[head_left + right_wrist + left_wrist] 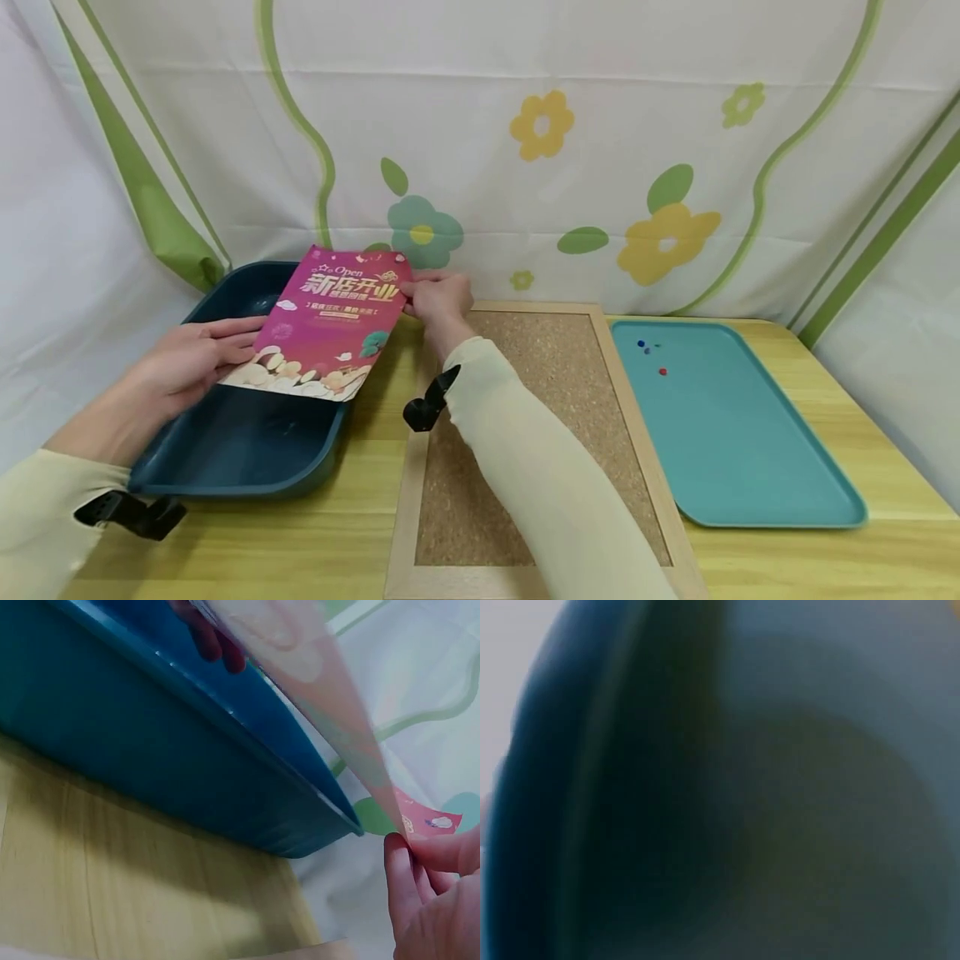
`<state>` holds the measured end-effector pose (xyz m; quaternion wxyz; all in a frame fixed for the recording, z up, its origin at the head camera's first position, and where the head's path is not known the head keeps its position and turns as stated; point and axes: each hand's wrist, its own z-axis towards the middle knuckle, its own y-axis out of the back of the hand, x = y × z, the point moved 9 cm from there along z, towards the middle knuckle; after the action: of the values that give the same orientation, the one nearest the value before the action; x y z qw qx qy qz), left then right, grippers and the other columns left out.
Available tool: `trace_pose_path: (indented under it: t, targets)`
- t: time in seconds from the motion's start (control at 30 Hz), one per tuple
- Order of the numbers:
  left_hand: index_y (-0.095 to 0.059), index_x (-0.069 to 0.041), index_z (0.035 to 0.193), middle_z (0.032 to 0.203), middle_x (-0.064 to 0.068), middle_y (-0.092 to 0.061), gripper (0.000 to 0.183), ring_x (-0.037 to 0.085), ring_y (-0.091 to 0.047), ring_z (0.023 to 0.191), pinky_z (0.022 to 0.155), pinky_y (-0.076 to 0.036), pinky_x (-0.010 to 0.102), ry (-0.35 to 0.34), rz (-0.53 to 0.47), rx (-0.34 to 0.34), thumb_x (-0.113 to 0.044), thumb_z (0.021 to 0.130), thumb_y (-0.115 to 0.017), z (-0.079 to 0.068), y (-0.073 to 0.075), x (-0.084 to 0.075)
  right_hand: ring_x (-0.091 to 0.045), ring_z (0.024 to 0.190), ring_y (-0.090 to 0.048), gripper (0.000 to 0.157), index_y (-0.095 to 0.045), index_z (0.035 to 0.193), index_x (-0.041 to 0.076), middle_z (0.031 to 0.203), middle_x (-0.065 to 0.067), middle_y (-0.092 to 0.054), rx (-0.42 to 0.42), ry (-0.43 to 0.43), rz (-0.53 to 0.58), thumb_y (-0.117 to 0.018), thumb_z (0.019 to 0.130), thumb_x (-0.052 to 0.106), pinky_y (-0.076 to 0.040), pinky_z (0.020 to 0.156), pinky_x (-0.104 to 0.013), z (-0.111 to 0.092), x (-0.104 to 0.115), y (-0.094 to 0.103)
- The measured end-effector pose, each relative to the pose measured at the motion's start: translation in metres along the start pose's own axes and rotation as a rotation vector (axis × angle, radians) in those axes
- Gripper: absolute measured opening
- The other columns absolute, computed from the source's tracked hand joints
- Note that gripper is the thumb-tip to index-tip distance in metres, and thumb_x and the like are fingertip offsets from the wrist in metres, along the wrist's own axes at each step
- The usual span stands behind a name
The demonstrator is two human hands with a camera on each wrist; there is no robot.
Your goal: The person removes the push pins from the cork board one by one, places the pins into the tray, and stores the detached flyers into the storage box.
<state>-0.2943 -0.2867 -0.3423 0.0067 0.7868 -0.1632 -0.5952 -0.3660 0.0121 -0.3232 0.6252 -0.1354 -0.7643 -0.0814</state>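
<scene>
A magenta poster (333, 321) with Chinese lettering and the word "Open" is held tilted above a dark blue plastic bin (240, 450). My left hand (187, 358) pinches its lower left edge, and its fingertips show beneath the sheet in the right wrist view. The upper right edge is pinched between thumb and fingers of my right hand (441, 302). Seen from the right wrist, the sheet's pale underside (322, 690) slants over the bin's rim, with the right hand (439, 900) at its corner. Only a dark, blurred bin wall (615, 795) fills most of the left wrist view.
A wood-framed cork board (540, 375) lies right of the bin, under my right forearm. Beyond it, a teal tray (742, 442) carries several tiny pieces, including a red one (663, 372). A flowered cloth (480, 150) hangs behind the wooden table (360, 517).
</scene>
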Motion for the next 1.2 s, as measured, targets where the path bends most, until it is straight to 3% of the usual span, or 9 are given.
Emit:
trace_pose_path:
  t: [0.1, 0.13, 0.3, 0.37, 0.5, 0.7, 0.8, 0.93, 1.2]
  targets:
    - [-0.014, -0.001, 0.168, 0.103, -0.032, -0.071, 0.071, -0.006, -0.072, 0.094, 0.083, -0.061, 0.017, -0.002, 0.003, -0.008, -0.019, 0.112, -0.054, -0.001, 0.006, 0.005, -0.027, 0.083, -0.082, 0.013, -0.081, 0.099, -0.003, 0.102, -0.018, -0.077, -0.001, -0.010, -0.038, -0.084, 0.090, 0.005, -0.067, 0.083, -0.040, 0.000, -0.006, -0.004]
    - [-0.022, -0.007, 0.169, 0.103, -0.032, -0.071, 0.067, -0.006, -0.072, 0.094, 0.083, -0.061, 0.016, 0.001, 0.002, -0.012, -0.019, 0.112, -0.055, -0.002, 0.008, 0.007, -0.027, 0.083, -0.082, 0.013, -0.080, 0.099, -0.003, 0.101, -0.018, -0.077, 0.000, -0.013, -0.043, -0.084, 0.090, 0.005, -0.067, 0.083, -0.040, 0.000, -0.007, -0.005]
    - [-0.028, -0.010, 0.168, 0.104, -0.034, -0.071, 0.064, -0.007, -0.071, 0.094, 0.083, -0.061, 0.016, 0.008, 0.026, -0.022, -0.019, 0.111, -0.055, -0.002, 0.015, 0.014, -0.029, 0.088, -0.083, 0.014, -0.081, 0.101, -0.004, 0.103, -0.019, -0.078, 0.028, -0.003, -0.034, -0.084, 0.089, 0.002, -0.066, 0.085, -0.041, -0.001, -0.010, -0.011]
    - [-0.020, -0.003, 0.168, 0.104, -0.035, -0.069, 0.068, -0.008, -0.071, 0.094, 0.083, -0.061, 0.017, 0.011, 0.047, -0.026, -0.020, 0.112, -0.054, -0.002, 0.017, 0.017, -0.029, 0.090, -0.082, 0.014, -0.082, 0.102, -0.005, 0.105, -0.020, -0.078, 0.048, 0.013, -0.044, -0.083, 0.089, 0.000, -0.066, 0.086, -0.042, -0.002, -0.009, -0.014]
    - [-0.015, 0.002, 0.168, 0.101, -0.038, -0.065, 0.070, -0.011, -0.069, 0.094, 0.084, -0.061, 0.017, 0.031, 0.096, -0.045, -0.021, 0.112, -0.052, -0.002, 0.019, 0.023, -0.031, 0.092, -0.082, 0.012, -0.082, 0.101, -0.005, 0.104, -0.019, -0.078, 0.083, 0.036, -0.081, -0.082, 0.089, -0.003, -0.066, 0.086, -0.042, -0.005, -0.006, -0.021]
    - [-0.017, 0.001, 0.168, 0.101, -0.040, -0.061, 0.068, -0.014, -0.065, 0.093, 0.084, -0.061, 0.017, 0.056, 0.146, -0.059, -0.022, 0.113, -0.050, -0.004, 0.020, 0.032, -0.025, 0.088, -0.082, 0.007, -0.084, 0.097, 0.003, 0.095, -0.009, -0.077, 0.098, 0.124, -0.250, -0.083, 0.091, 0.006, -0.066, 0.076, -0.032, -0.013, -0.003, -0.028]
    - [-0.018, 0.002, 0.167, 0.101, -0.039, -0.061, 0.068, -0.015, -0.065, 0.092, 0.083, -0.061, 0.017, 0.062, 0.161, -0.065, -0.021, 0.113, -0.051, -0.004, 0.021, 0.035, -0.015, 0.091, -0.075, 0.005, -0.085, 0.093, 0.009, 0.094, -0.003, -0.078, 0.085, 0.221, -0.403, -0.083, 0.093, 0.014, -0.062, 0.071, -0.025, -0.018, 0.003, -0.032]
    - [-0.019, 0.004, 0.167, 0.103, -0.037, -0.061, 0.067, -0.015, -0.065, 0.092, 0.083, -0.061, 0.017, 0.054, 0.180, -0.068, -0.020, 0.112, -0.051, -0.005, 0.023, 0.039, -0.014, 0.095, -0.064, 0.008, -0.084, 0.088, 0.015, 0.091, 0.002, -0.078, 0.054, 0.325, -0.570, -0.082, 0.094, 0.019, -0.056, 0.071, -0.023, -0.024, 0.010, -0.037]
    - [-0.020, 0.006, 0.166, 0.105, -0.034, -0.064, 0.066, -0.013, -0.066, 0.091, 0.082, -0.062, 0.019, 0.056, 0.196, -0.077, -0.018, 0.112, -0.049, -0.008, 0.025, 0.043, -0.013, 0.086, -0.061, 0.012, -0.081, 0.086, 0.016, 0.089, 0.003, -0.074, 0.034, 0.345, -0.608, -0.080, 0.096, 0.022, -0.056, 0.063, -0.020, -0.031, 0.007, -0.047]
